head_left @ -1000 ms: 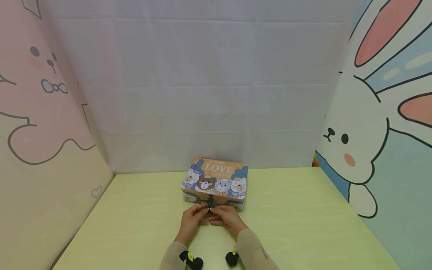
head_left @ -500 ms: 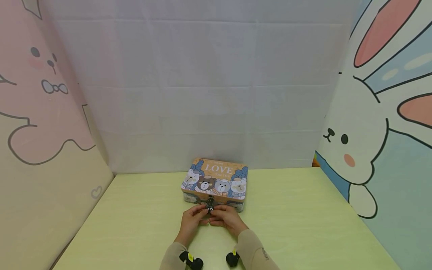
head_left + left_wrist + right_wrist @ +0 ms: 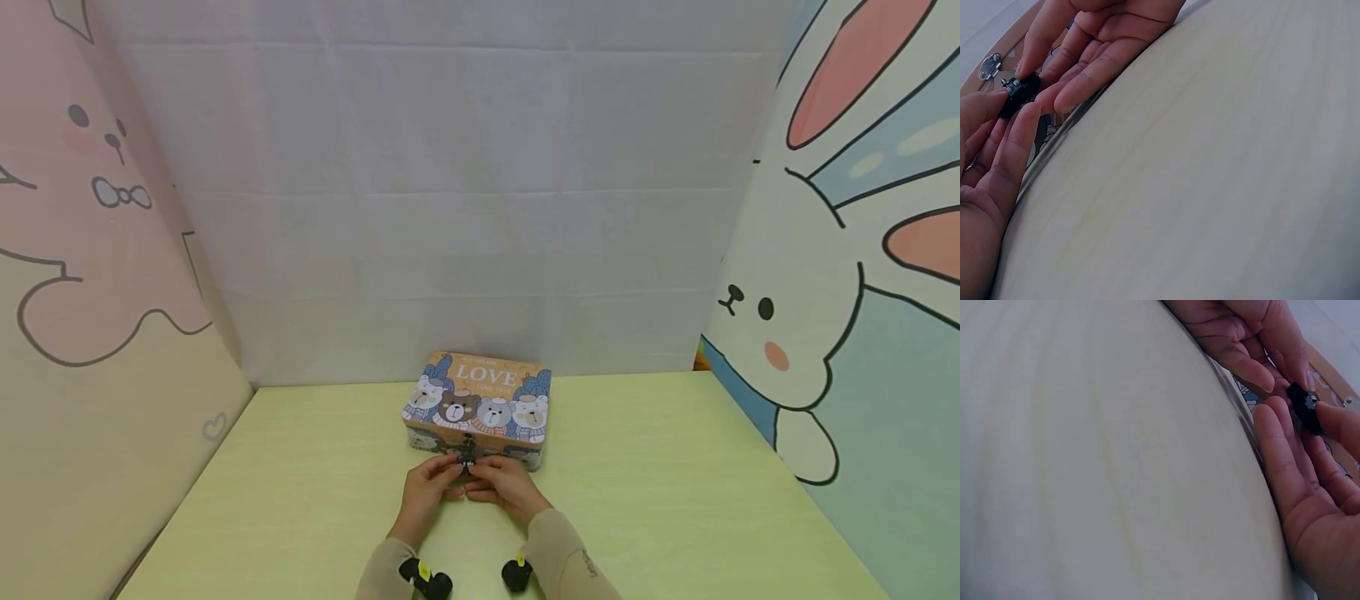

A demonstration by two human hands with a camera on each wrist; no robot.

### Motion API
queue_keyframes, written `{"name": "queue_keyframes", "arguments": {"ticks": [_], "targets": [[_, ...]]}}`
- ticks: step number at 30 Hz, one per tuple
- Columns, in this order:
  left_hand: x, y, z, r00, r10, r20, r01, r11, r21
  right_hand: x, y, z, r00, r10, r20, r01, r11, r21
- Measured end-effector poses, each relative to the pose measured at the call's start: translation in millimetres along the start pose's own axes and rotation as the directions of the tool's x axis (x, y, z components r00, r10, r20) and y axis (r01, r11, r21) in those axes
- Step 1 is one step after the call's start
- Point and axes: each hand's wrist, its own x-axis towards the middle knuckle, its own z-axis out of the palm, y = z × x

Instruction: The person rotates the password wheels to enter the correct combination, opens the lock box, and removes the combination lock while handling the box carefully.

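A tin box (image 3: 480, 400) with bears and the word LOVE on its closed lid sits at the back of the table. At its front, by the metal latch (image 3: 989, 66), is a small black combination padlock (image 3: 1020, 92) with pale marks on its face. My left hand (image 3: 422, 498) pinches one end of the padlock between thumb and fingers. From the other side, my right hand (image 3: 512, 487) pinches the opposite end. Both hands' lower fingers reach beneath it, close to the box front. In the right wrist view the padlock (image 3: 1305, 407) is partly covered by fingertips.
The pale yellow-green table (image 3: 660, 483) spreads around the box. A white cloth backdrop (image 3: 450, 208) hangs right behind it. Printed panels with a pink animal (image 3: 97, 275) and a white rabbit (image 3: 795, 350) flank the table. Black wrist cameras (image 3: 431, 581) sit at both sleeves.
The padlock's face tilts slightly between the fingers, its glint showing brighter half a second ago than now. The box and both hands stay in place.
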Motion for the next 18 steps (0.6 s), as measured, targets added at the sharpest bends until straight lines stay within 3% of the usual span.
{"name": "queue_keyframes", "arguments": {"ticks": [9, 18], "targets": [[-3.3, 0.4, -0.2, 0.999, 0.040, 0.013, -0.040, 0.999, 0.012, 1.9, 1.0, 0.5, 1.000, 0.004, 0.000, -0.004, 1.000, 0.007], [-2.0, 2.5, 0.9, 1.000, 0.005, -0.002, -0.005, 1.000, 0.017, 2.6, -0.9, 0.5, 1.000, 0.013, 0.001, -0.013, 1.000, -0.014]]}}
